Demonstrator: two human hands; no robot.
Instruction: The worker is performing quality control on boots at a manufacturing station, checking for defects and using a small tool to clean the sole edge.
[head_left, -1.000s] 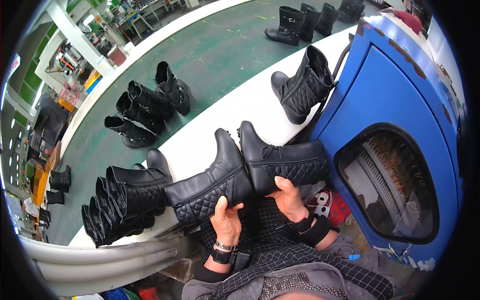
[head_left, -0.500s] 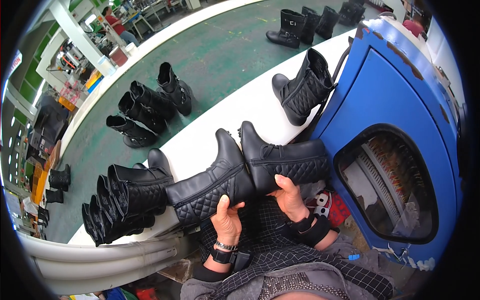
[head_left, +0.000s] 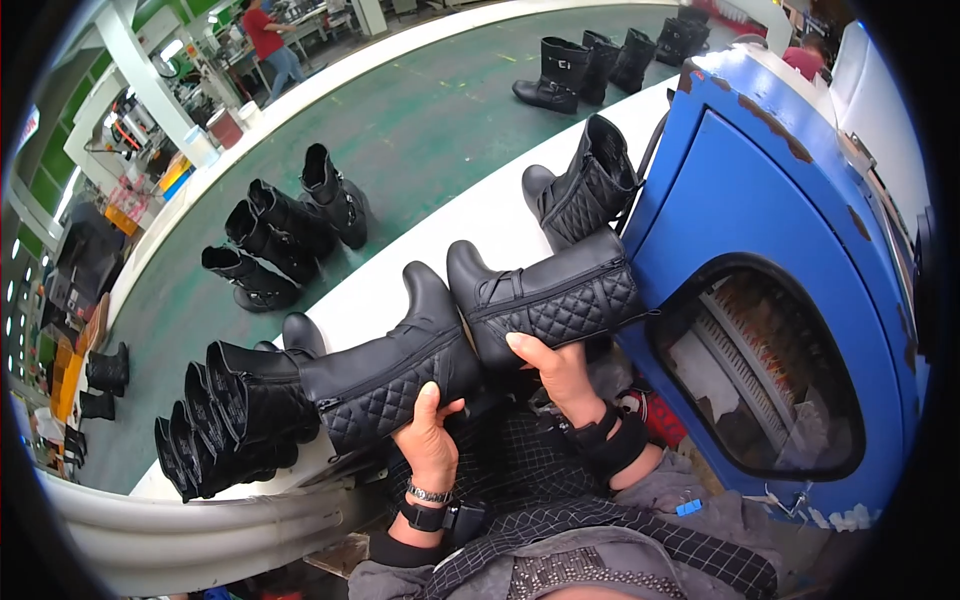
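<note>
Two black boots with quilted panels and side zips lie on their sides in my hands, toes pointing away and heel sides close together. My left hand [head_left: 430,443] is closed on the left boot [head_left: 400,365], thumb on its quilted panel and fingers hidden underneath. The right boot [head_left: 560,296] is in my right hand [head_left: 562,378], with the thumb near the heel and the other fingers mostly hidden. Its shaft slants up to the right, toward a similar boot [head_left: 590,185] standing on the white ledge [head_left: 500,208].
Several black boots [head_left: 225,420] stand tightly packed at the left. A blue machine [head_left: 740,200] with a dark window is close on the right. Beyond the ledge, a green conveyor surface [head_left: 420,130] carries more boots [head_left: 290,235]. A person in red [head_left: 265,40] stands far off.
The right boot's shaft has swung upward and away, and its toe sits slightly higher than the left boot's. The left boot stays in my left hand. The distant person in red has moved right.
</note>
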